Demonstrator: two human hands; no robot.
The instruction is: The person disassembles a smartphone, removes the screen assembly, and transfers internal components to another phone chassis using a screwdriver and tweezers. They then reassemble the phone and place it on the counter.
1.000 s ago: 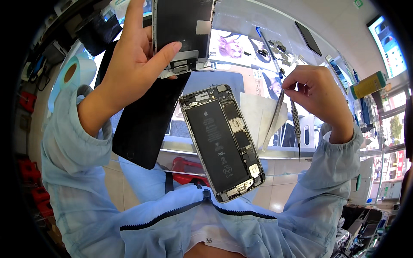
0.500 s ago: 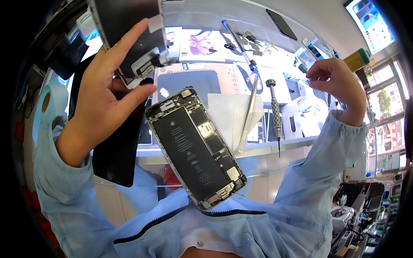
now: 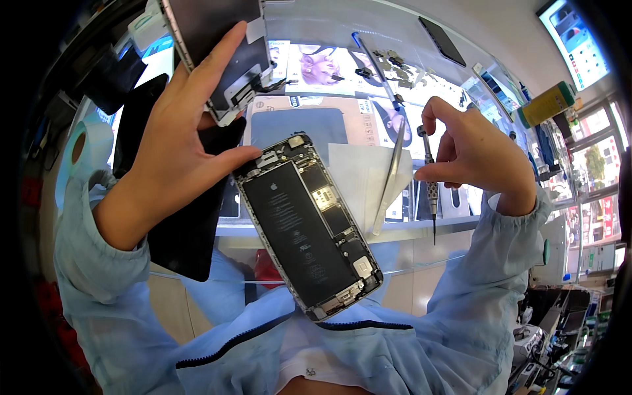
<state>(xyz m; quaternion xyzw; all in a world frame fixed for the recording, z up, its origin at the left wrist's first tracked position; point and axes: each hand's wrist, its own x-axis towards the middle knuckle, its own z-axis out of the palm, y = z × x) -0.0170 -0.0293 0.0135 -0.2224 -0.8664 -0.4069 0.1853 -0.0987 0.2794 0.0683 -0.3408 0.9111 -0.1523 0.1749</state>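
My left hand (image 3: 174, 141) holds a detached phone screen (image 3: 227, 59), its back and flex cable showing, between fingers and palm. The thumb of that hand touches the top corner of an opened phone body (image 3: 306, 230), tilted over the table's near edge with its black battery and circuit board exposed. My right hand (image 3: 477, 148) is over a precision screwdriver (image 3: 429, 178) with a patterned metal handle, lying with its tip toward me. Thumb and index finger are apart on either side of it, not visibly closed. Metal tweezers (image 3: 390, 181) lie on white paper beside it.
A blue-capped pen (image 3: 375, 66) points away behind the tweezers. Small loose parts (image 3: 405, 72) lie farther back, near a dark phone (image 3: 442, 41). Left, a long black panel (image 3: 181, 230) overhangs the table edge beside a tape roll (image 3: 82, 148). A yellow-green bottle (image 3: 546, 104) stands right.
My right hand has moved left and nearer, from the boxes at the right to the screwdriver. My left hand still holds the screen, its thumb now at the phone body's corner.
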